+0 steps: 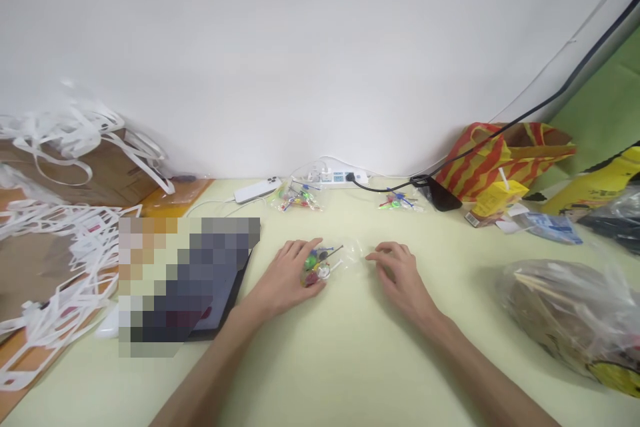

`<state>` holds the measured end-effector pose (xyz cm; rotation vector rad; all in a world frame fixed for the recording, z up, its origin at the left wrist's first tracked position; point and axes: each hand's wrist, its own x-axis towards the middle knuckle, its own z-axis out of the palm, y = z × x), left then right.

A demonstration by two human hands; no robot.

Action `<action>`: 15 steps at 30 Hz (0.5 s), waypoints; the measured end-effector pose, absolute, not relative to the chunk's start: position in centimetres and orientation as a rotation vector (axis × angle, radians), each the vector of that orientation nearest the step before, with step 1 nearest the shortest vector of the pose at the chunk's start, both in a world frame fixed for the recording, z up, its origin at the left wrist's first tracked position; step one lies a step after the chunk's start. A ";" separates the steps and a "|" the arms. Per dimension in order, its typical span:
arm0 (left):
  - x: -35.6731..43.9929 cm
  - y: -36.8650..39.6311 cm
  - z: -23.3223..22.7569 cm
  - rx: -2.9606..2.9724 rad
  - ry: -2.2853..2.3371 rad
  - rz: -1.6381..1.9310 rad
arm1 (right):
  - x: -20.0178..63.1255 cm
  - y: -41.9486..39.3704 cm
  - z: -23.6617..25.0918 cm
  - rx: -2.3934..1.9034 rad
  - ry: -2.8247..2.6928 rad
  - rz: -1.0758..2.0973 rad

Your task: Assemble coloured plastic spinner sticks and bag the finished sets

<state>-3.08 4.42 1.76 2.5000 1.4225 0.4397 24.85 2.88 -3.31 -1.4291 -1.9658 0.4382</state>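
A small clear plastic bag point(353, 252) lies on the table in front of me, with small colourful plastic parts point(324, 271) at its left end. Green, red, blue and white pieces show, along with a thin dark stick. My left hand point(287, 277) grips the bag's left side, thumb below and fingers above the parts. Just right of the bag, my right hand point(400, 273) hovers or rests with fingers bent and apart, holding nothing I can see. Two similar bags of parts lie farther back, the left one point(299, 197) and the right one point(397, 199).
Left of my arm lies a partly blurred dark tablet point(220, 293). A power strip point(337, 177) and a white device point(257, 191) sit by the wall. On the right are a yellow drink carton point(500, 199), a striped bag point(480, 157) and a plastic-wrapped bundle point(560, 320). White strips point(75, 260) clutter the left.
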 end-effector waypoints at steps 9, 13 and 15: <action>-0.6 3.5 8.7 2.814 1.395 -0.035 | 26.1 4.0 -3.5 -1.464 -1.609 0.566; 2.2 2.1 11.1 3.031 1.370 -0.248 | 26.3 4.1 -3.3 -1.463 -1.564 0.554; 3.6 1.3 11.5 3.088 1.300 -0.268 | 26.5 4.2 -3.3 -1.460 -1.554 0.546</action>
